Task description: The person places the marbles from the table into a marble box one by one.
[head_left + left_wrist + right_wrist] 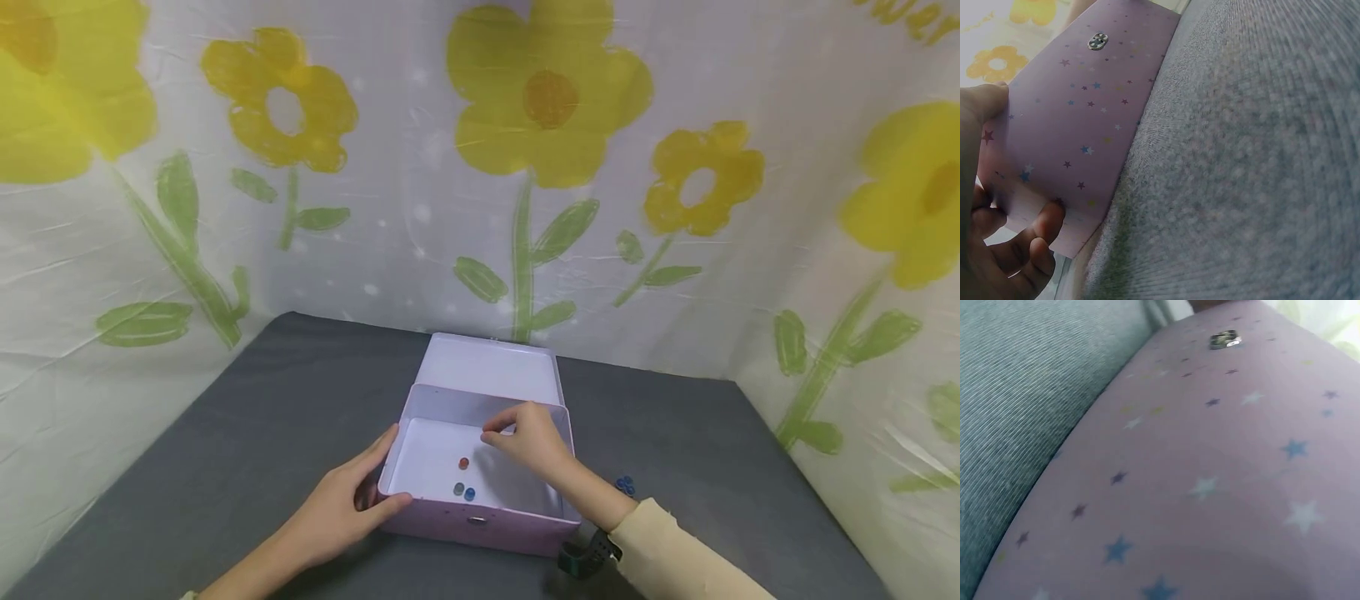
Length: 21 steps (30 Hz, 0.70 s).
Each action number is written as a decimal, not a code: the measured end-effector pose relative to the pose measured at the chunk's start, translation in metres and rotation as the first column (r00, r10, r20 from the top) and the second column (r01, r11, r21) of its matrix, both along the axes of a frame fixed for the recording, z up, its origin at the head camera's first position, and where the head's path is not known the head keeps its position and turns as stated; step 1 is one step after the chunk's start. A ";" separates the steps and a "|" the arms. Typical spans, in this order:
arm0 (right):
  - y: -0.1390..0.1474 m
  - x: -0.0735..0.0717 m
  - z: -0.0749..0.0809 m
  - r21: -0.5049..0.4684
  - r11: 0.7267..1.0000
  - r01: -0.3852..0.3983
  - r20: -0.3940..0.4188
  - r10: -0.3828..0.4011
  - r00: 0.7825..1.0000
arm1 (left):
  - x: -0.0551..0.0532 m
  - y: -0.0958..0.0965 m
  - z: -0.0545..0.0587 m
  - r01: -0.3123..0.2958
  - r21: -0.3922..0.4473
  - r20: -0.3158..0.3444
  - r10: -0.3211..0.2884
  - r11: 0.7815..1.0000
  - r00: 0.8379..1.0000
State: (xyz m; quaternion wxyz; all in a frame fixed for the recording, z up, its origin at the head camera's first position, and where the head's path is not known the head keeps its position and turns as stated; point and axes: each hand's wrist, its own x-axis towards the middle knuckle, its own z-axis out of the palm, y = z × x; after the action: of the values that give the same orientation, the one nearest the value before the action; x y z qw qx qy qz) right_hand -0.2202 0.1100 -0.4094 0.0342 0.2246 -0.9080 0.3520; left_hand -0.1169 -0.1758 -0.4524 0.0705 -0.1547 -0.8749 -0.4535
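Observation:
A pale purple star-printed box (pixel 480 527) stands on the dark cloth with its lid (pixel 491 367) folded back. On its white floor lie a red marble (pixel 463 463), a greyish marble (pixel 459 489) and a blue marble (pixel 469 494). My left hand (pixel 333 508) grips the box's near left corner, thumb at the front rim and fingers along the left side. Over the inside of the box, my right hand (pixel 532 437) has thumb and forefinger brought together at the tips; I cannot tell whether something small sits between them. Stars and a metal clasp (pixel 1098 41) show on the box front.
Several blue marbles (pixel 626 485) lie on the cloth right of the box, beside the right forearm. A black strap device (pixel 588 557) sits on the right wrist near the box's front right corner. A flower-printed curtain (pixel 405 250) surrounds the table (pixel 315 392).

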 end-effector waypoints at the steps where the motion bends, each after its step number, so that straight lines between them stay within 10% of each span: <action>1: 0.001 0.001 0.000 0.013 1.000 0.002 -0.003 -0.002 1.000 | 0.000 0.001 0.000 0.006 0.001 0.003 -0.006 1.000 1.000; 21: -0.003 0.003 -0.006 0.241 0.970 -0.010 -0.032 0.018 0.999 | 0.000 0.000 0.000 0.002 0.006 -0.023 -0.002 1.000 1.000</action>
State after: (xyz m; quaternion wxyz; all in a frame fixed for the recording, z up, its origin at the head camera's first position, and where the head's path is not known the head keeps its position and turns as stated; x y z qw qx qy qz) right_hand -0.2170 0.1065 -0.4154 0.0195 0.2395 -0.9417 0.2356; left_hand -0.1170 -0.1754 -0.4519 0.0804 -0.1605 -0.8726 -0.4542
